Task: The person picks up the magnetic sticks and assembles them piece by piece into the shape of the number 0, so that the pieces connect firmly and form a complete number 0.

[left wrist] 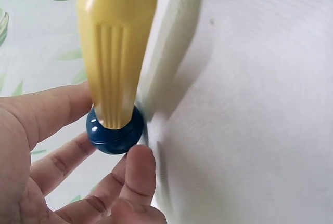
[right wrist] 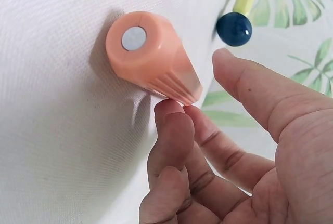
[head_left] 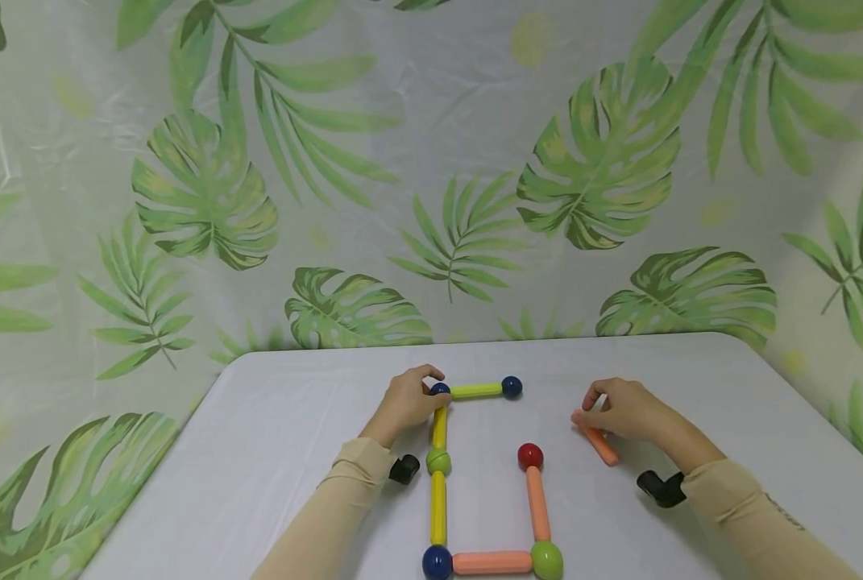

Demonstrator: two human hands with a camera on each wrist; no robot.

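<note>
My left hand (head_left: 407, 400) pinches a blue ball (left wrist: 115, 140) between thumb and fingers at the far left corner of a shape of rods and balls. A yellow rod (left wrist: 112, 52) joins that ball to a green ball (head_left: 438, 461). From the same corner a yellow-green rod (head_left: 477, 391) leads right to another blue ball (head_left: 512, 387). At the right, a loose orange rod (right wrist: 151, 52) lies on the cloth, a round metal disc in its near end. My right hand (head_left: 630, 409) touches its far end with the fingertips, the thumb standing apart from it.
Nearer me, a second yellow rod (head_left: 438, 509) runs to a blue ball (head_left: 437, 561). An orange rod (head_left: 492, 563) links that to a green ball (head_left: 547, 559), where another orange rod (head_left: 538, 504) rises to a red ball (head_left: 530, 457). Behind the white table (head_left: 293, 419) hangs a leaf-patterned curtain (head_left: 460, 145).
</note>
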